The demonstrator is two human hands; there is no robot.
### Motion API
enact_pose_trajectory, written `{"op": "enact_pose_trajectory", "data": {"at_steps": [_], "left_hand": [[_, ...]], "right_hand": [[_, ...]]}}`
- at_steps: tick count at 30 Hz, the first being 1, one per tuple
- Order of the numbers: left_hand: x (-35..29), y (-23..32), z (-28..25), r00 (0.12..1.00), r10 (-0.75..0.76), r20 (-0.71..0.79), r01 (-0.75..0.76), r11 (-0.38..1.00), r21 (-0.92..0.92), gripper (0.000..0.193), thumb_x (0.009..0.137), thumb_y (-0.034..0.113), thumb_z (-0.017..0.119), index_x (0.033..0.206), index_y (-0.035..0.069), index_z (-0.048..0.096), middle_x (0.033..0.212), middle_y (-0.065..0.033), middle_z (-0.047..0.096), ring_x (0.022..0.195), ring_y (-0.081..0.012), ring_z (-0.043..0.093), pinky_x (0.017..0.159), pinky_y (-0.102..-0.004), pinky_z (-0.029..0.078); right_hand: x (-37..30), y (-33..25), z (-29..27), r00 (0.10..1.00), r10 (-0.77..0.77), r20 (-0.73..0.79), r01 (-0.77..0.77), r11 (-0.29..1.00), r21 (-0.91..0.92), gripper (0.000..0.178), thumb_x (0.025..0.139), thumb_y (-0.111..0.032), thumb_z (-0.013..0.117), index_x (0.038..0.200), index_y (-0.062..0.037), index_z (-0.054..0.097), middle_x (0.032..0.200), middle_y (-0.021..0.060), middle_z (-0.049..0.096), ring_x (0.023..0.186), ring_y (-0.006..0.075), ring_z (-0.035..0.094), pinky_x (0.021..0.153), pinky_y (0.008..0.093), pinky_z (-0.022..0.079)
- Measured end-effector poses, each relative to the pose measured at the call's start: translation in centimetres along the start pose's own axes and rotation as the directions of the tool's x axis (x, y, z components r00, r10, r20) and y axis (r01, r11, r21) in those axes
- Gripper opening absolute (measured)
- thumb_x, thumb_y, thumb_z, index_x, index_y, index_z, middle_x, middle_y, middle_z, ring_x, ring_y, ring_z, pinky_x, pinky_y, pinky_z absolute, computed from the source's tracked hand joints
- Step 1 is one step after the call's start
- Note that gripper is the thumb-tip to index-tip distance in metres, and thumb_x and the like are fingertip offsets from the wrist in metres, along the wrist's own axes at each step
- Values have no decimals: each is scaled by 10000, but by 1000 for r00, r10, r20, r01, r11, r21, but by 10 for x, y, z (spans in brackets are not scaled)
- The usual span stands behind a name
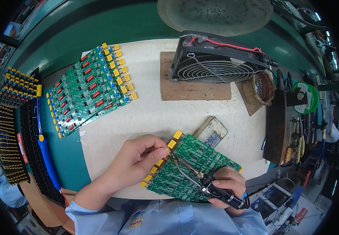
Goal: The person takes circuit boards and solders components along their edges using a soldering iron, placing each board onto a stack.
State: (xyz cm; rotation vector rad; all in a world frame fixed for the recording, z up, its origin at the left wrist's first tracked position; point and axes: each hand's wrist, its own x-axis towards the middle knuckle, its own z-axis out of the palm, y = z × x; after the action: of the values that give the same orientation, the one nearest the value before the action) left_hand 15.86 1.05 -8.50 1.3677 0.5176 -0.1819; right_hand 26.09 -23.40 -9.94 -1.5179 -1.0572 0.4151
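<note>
A green circuit board panel (191,172) lies tilted near me, with a row of yellow blocks (172,143) along its left edge. My left hand (140,158) is at that edge, thumb and fingertips pinched together against the yellow blocks; what sits between them is hidden. My right hand (230,184) wraps round a black soldering iron (216,190) with a thin curved metal feed tube. Its tip reaches the board's left edge, close to my left fingertips. Under the board's far corner rests a worn pale block-shaped object (212,131).
At the back left lies another populated green panel (89,90). A black fan (216,58) stands on brown board beside a round crusted pot (261,88). Right are a dark metal stand (277,125) and green solder spool (306,98). Left are a blue desoldering pump (48,160) and stacked boards (7,129).
</note>
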Motion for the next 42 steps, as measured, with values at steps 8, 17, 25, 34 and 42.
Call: {"op": "enact_pose_trajectory", "data": {"at_steps": [8,17,25,34,42], "left_hand": [[0,2,1,1000,-4,-9,4,1000,-2,85,886,52,542,864,-3,604,715,-7,577,595,-48,444,546,-175,367],[0,2,0,999,35,-34,-33,998,50,110,881,85,569,824,-5,596,658,-11,559,544,-51,435,491,-175,348],[-1,1,0,999,43,-31,-39,994,106,134,884,95,571,797,-5,588,624,-17,545,520,-60,431,469,-183,339],[-1,2,1,999,33,-36,-29,996,89,140,884,98,571,793,-7,586,621,-20,543,517,-63,428,468,-190,343],[-1,2,1,999,24,-37,-20,995,97,150,887,101,565,784,-6,585,603,-13,534,511,-62,426,466,-191,343]], "right_hand": [[-6,-1,2,993,-9,-117,16,998,59,365,628,-138,772,945,-23,633,707,98,599,631,210,559,633,323,483],[-5,-1,-1,1000,7,-26,-5,999,45,382,622,-150,786,951,-31,633,731,98,601,634,213,548,720,372,492],[-2,0,-3,999,9,45,-9,1000,-1,378,616,-149,789,946,-34,645,720,90,596,627,204,545,739,373,492],[-3,3,1,1000,-15,3,15,998,-57,353,596,-235,748,874,-52,631,616,85,562,540,206,479,659,364,454],[-2,0,-1,999,7,33,-6,1000,-19,359,626,-184,771,925,-33,642,685,90,594,597,203,537,715,366,482]]}}
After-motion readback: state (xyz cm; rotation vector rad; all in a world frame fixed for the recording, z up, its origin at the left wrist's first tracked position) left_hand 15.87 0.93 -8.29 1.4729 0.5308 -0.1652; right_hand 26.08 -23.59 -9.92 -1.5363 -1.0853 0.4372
